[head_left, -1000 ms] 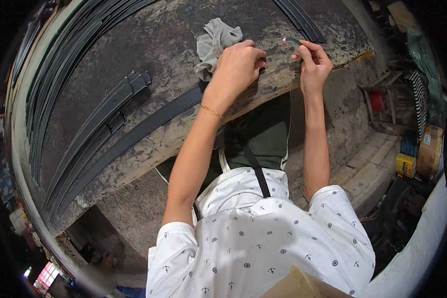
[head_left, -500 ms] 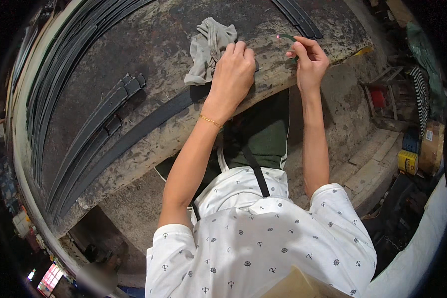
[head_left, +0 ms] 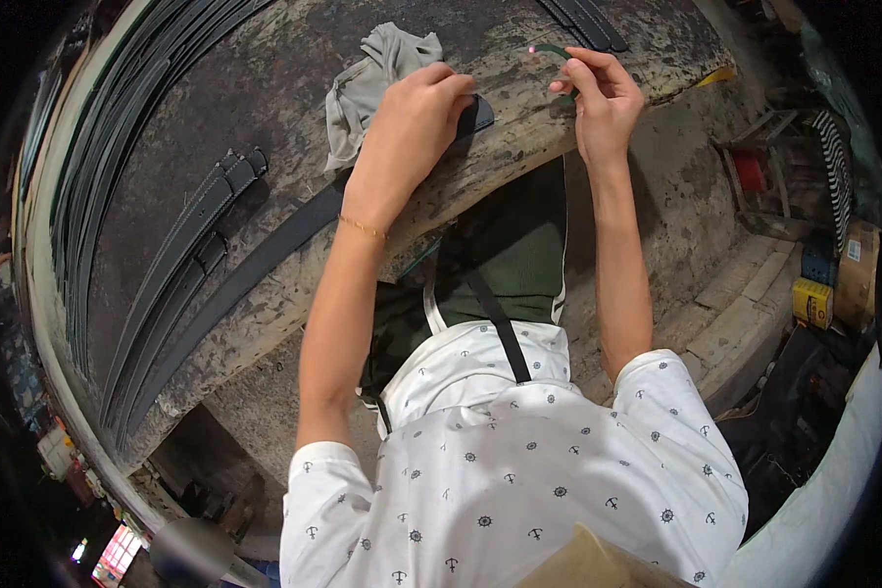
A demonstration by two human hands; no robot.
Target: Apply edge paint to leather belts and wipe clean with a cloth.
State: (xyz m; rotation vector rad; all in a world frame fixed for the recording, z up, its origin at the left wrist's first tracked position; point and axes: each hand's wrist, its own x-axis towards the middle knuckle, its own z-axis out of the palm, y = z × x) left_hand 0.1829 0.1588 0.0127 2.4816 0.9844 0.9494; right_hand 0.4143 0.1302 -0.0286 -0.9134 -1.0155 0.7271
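A dark belt strap (head_left: 265,243) runs along the near side of the worktable, its rounded end showing past my left hand (head_left: 410,127). That hand is closed over the strap near its end, fingertips curled in; whatever they pinch is hidden. Beside it, on the far side, a crumpled grey rag (head_left: 367,88) lies against the hand. My right hand (head_left: 606,98) is raised at the table's near edge. Between thumb and fingers it grips a thin, curved, dark green piece of mosquito coil (head_left: 551,49), whose tip glows pinkish.
Several stitched belts (head_left: 191,220) lie on the worn worktable (head_left: 284,93) at left. Long dark straps (head_left: 118,147) line its far left edge; more belt ends (head_left: 588,24) sit at the back. Right of the table are a wooden stool (head_left: 762,176) and a yellow box (head_left: 811,302).
My left hand has shifted left along the strap, uncovering its rounded end. The right hand, still pinching the coil piece, sits slightly farther up and left in view, as do the table things.
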